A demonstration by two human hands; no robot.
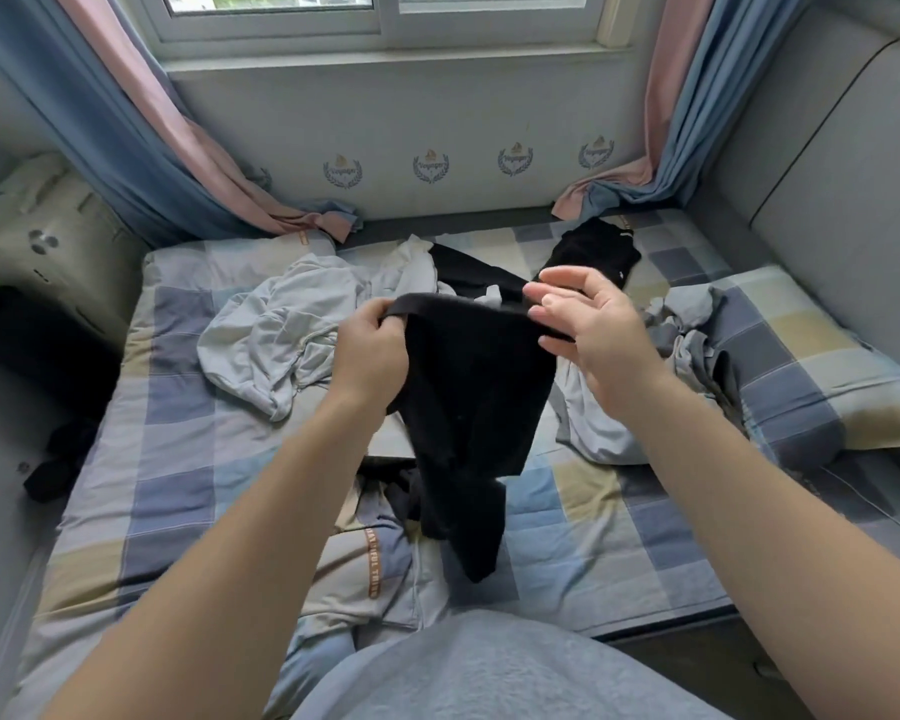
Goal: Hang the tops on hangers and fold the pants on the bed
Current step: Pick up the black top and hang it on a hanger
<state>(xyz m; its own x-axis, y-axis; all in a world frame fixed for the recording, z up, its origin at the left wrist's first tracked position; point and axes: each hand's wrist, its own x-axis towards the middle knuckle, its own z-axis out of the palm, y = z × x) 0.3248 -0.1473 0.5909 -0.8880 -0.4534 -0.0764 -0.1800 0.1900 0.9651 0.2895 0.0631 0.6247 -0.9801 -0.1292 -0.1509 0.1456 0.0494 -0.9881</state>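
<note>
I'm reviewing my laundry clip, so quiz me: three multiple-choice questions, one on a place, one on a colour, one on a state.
1. Where do the grey clothes lie? A on the bed; B on the sill; C on hangers.
2. The held pants are: A white; B black; C red.
3. The left grip: A lies flat; B holds a hanger; C holds the waistband.
Answers: 1 A, they lie crumpled on the quilt; 2 B, black throughout; 3 C, it curls round the band.

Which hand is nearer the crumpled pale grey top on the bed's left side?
Left. The left hand grips the black pants just right of the pale grey top; the right hand holds their waistband farther right.
</note>
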